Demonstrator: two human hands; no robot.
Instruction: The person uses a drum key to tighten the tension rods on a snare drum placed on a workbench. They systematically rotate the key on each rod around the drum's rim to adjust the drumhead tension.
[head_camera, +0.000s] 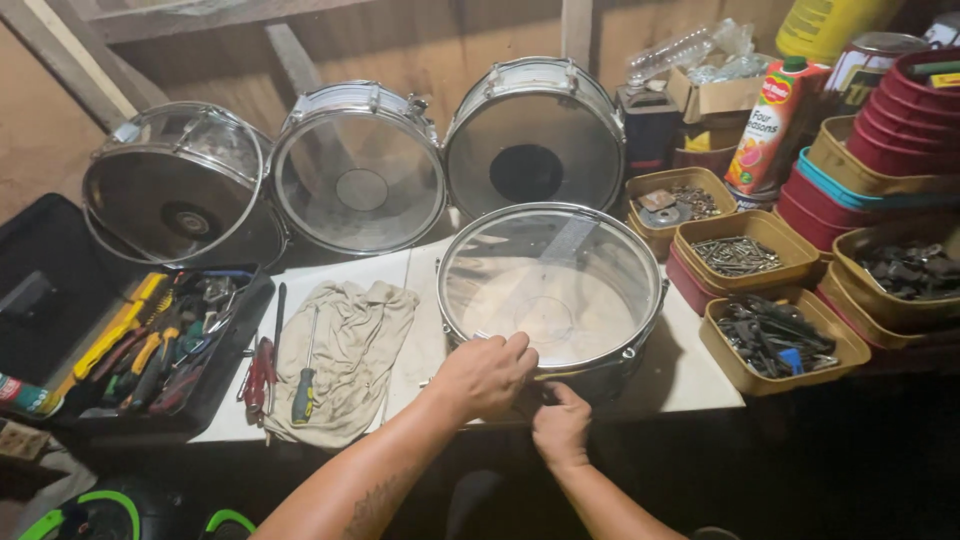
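A chrome snare drum (560, 250) with a clear head lies flat on a white board (690, 375). My left hand (485, 375) sits on the near rim of the drum, with its fingers curled over the hoop. My right hand (560, 425) is lower, against the near side of the drum's shell, and its fingers pinch a small fitting there. What they pinch is too dark to make out. Both forearms come in from the bottom edge.
Three more drums (360, 170) lean against the wooden wall behind. An open black toolbox (150, 340) stands at the left. A beige cloth (345, 340), a screwdriver (303, 390) and red pliers (258, 375) lie beside it. Trays of screws and metal parts (740, 255) and a juice carton (775, 120) crowd the right.
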